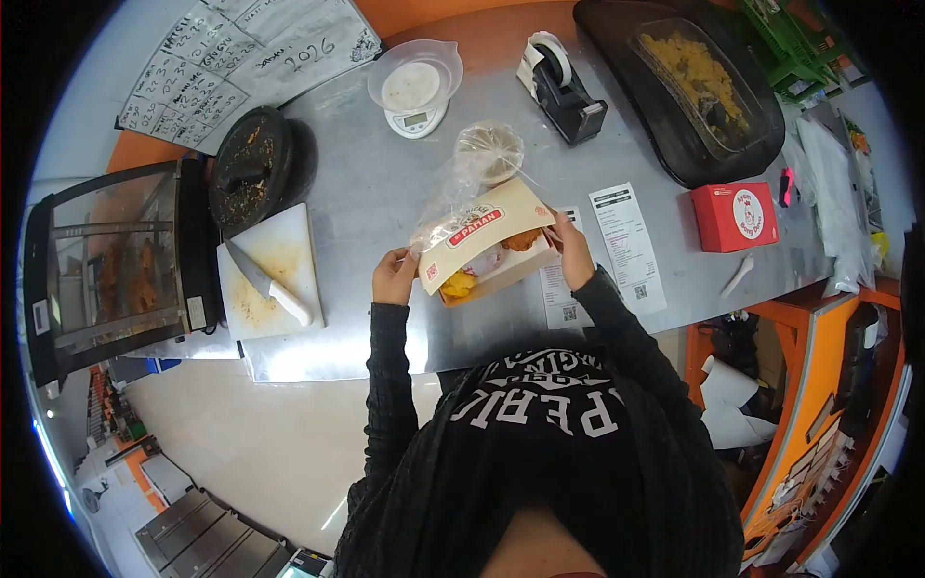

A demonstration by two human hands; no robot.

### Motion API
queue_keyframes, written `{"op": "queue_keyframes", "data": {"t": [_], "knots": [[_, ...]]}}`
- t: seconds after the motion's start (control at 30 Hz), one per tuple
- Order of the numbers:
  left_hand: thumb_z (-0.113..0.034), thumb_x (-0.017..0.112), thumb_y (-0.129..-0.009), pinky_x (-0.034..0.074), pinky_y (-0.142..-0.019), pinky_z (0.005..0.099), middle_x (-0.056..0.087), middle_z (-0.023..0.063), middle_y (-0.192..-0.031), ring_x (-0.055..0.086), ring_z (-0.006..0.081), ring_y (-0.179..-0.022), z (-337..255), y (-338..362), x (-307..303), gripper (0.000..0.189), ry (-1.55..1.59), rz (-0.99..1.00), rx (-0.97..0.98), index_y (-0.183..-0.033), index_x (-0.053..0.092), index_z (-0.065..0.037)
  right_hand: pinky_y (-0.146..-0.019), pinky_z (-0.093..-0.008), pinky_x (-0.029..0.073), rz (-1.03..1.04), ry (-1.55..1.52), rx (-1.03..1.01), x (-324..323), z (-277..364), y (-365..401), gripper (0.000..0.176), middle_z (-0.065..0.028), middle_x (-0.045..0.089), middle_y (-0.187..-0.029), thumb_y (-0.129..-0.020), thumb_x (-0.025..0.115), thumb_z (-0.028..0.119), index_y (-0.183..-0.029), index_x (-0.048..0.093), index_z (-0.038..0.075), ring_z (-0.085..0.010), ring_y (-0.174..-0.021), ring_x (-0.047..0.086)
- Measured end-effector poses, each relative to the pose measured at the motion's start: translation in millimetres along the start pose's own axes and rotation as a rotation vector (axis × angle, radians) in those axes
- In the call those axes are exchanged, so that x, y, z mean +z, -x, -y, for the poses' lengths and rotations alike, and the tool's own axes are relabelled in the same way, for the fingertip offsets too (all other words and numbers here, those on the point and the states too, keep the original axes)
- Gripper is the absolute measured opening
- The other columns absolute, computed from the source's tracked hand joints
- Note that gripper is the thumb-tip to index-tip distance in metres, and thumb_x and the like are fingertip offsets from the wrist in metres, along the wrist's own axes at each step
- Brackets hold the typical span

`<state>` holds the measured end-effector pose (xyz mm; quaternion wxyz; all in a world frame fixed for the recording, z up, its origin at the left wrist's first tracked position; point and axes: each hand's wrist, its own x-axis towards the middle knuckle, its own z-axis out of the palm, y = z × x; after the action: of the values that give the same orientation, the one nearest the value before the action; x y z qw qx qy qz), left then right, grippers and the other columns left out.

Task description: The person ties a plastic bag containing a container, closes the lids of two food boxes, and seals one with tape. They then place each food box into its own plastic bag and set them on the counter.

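Between my two hands is a cream cardboard food box (484, 231) with a red logo on its lid. The lid is bent over and partly raised, so the contents show along the near side: yellow food (459, 284) at the left, a plastic-wrapped portion (487, 261) in the middle and fried chicken (523, 240) at the right. My left hand (394, 276) grips the left end of the lid. My right hand (572, 251) grips the right end. Just behind the box stands a clear plastic bag (488, 154) with something pale inside.
Paper receipts (628, 246) lie to the right, near a red box (734, 218). A knife (269, 282) rests on a white cutting board (273, 275) at left. Behind are a kitchen scale (415, 89), a tape dispenser (562, 89) and a tray of yellow food (708, 87).
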<state>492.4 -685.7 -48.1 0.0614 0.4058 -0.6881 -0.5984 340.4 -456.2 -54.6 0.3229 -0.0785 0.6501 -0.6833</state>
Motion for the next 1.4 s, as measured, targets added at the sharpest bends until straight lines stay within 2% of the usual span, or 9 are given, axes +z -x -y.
{"op": "queue_keyframes", "data": {"t": [0.27,0.37,0.47,0.6,0.73,0.97,1.07,1.2,1.4], "knots": [[-0.035,0.054,-0.084,0.042,-0.058,0.0197,0.059,0.0064,-0.076,0.051,0.0084,-0.064,13,-5,-7,0.043,0.114,0.101,-0.074,-0.097,0.056,0.007,-0.091,-0.0257,0.034,0.05,0.087,-0.108,7,6,2,0.061,-0.0129,0.048,-0.117,-0.092,0.023,0.046,-0.122,0.04,-0.004,-0.0165,-0.108,0.045],[-0.035,0.053,-0.084,0.042,-0.07,0.0211,0.06,0.0089,-0.086,0.054,0.0113,-0.077,-3,5,-1,0.047,-0.025,0.104,-0.092,-0.103,0.054,0.008,-0.091,-0.0253,0.034,0.051,0.096,-0.122,7,3,1,0.061,-0.0121,0.047,-0.119,-0.092,0.023,0.046,-0.125,0.037,-0.004,-0.0167,-0.109,0.044],[-0.037,0.046,-0.087,0.038,-0.084,0.0246,0.058,0.0152,-0.103,0.053,0.0202,-0.097,-3,17,15,0.056,-0.069,0.155,0.086,-0.119,0.041,0.009,-0.094,-0.026,0.031,0.072,0.024,-0.071,7,13,0,0.057,-0.0127,0.046,-0.122,-0.093,0.026,0.042,-0.129,0.032,-0.002,-0.0178,-0.111,0.044],[-0.035,0.039,-0.09,0.032,-0.093,0.029,0.045,0.0211,-0.12,0.045,0.0252,-0.108,68,-19,6,0.052,-0.203,0.121,0.117,-0.121,0.039,0.006,-0.095,-0.0257,0.03,0.229,-0.036,0.098,3,38,-6,0.053,-0.0135,0.044,-0.126,-0.092,0.031,0.035,-0.133,0.026,0.002,-0.0195,-0.112,0.044],[-0.04,0.042,-0.086,0.029,-0.096,0.033,0.037,0.0319,-0.123,0.042,0.0365,-0.113,3,15,43,0.079,-0.217,0.038,-0.04,-0.133,0.0,0.008,-0.094,-0.0253,0.032,0.317,0.316,-0.168,-17,7,-16,0.052,-0.0169,0.041,-0.128,-0.086,0.039,0.018,-0.134,0.025,0.003,-0.0217,-0.115,0.043],[-0.043,0.053,-0.079,0.025,-0.096,0.0492,0.009,0.0303,-0.137,0.017,0.0444,-0.125,-1,17,33,0.076,-0.884,-0.095,0.778,-0.131,0.023,0.003,-0.098,-0.0297,0.029,0.285,0.459,-0.262,-18,22,-7,0.058,-0.0224,0.03,-0.134,-0.083,0.049,0.013,-0.134,0.023,0.004,-0.027,-0.127,0.025],[-0.048,0.06,-0.071,0.022,-0.096,0.0524,0.016,0.0301,-0.135,0.018,0.0477,-0.122,-12,25,31,0.082,-0.924,0.084,0.826,-0.129,0.029,0.001,-0.1,-0.032,0.027,0.281,0.537,-0.385,-28,43,-4,0.06,-0.0227,0.026,-0.135,-0.083,0.053,0.019,-0.133,0.025,0.003,-0.0289,-0.128,0.024],[-0.055,0.066,-0.061,0.024,-0.094,0.0546,0.033,0.0283,-0.124,0.025,0.0447,-0.12,-21,29,42,0.091,-0.912,0.073,0.828,-0.125,0.035,0.001,-0.102,-0.0335,0.025,0.437,0.931,-0.566,-30,54,-6,0.064,-0.0215,0.025,-0.136,-0.076,0.061,0.026,-0.128,0.033,0.001,-0.0309,-0.126,0.025],[-0.052,0.067,-0.06,0.033,-0.089,0.0475,0.043,0.0207,-0.121,0.045,0.0374,-0.107,-39,33,34,0.1,-1.229,0.135,0.797,-0.133,0.023,-0.002,-0.103,-0.0367,0.025,0.62,1.297,-0.824,-18,53,-32,0.093,-0.0238,0.024,-0.135,-0.055,0.073,0.042,-0.13,0.032,0.006,-0.0351,-0.126,0.024]]}}
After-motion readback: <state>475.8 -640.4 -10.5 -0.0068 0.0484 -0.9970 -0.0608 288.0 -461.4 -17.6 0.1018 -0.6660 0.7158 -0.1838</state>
